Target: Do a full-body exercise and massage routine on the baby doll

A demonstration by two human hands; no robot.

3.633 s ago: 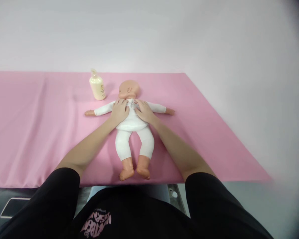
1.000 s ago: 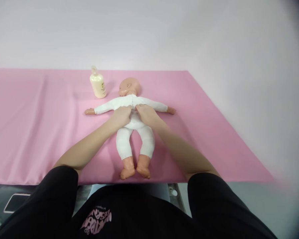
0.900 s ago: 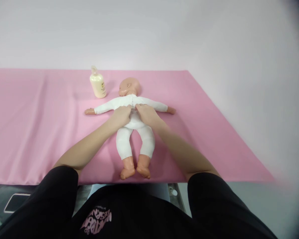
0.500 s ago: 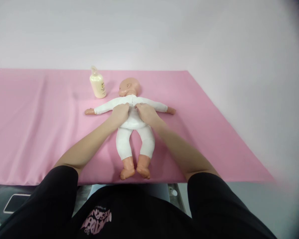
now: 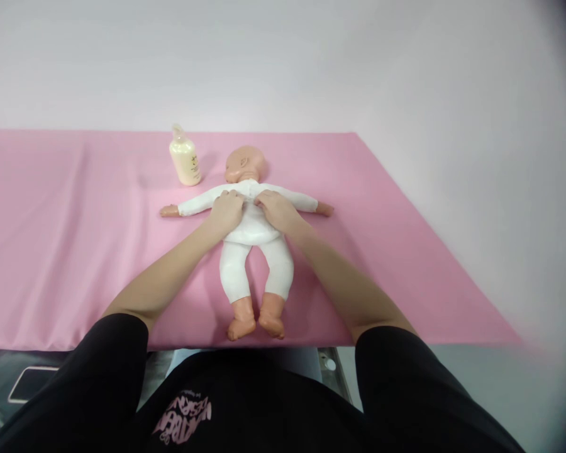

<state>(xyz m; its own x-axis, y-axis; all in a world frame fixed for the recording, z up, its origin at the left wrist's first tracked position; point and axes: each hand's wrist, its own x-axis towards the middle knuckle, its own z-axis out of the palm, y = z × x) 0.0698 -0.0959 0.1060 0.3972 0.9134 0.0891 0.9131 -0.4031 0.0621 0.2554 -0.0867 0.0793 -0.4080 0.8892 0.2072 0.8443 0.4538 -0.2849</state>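
A baby doll (image 5: 253,229) in a white suit lies flat, its arms spread out and its head turned to the left. On the left side of its upper torso rests my left hand (image 5: 227,212), fingers bent over the white cloth. My right hand (image 5: 277,211) lies opposite, on the right side of the torso, with its fingers pointing in toward the middle. A narrow strip of cloth shows between the two hands. Both thumbs are largely hidden, and I see no object in either hand.
A pale yellow pump bottle (image 5: 186,162) stands left of the doll's head. Pink cloth (image 5: 382,264) covers the table, which meets a white wall (image 5: 283,63) at the back. Below the front edge at left is a dark object with a light-rimmed panel (image 5: 33,385).
The fingers of both hands have loosened from a tighter curl and reach slightly farther up the torso. The doll and the bottle stay in place.
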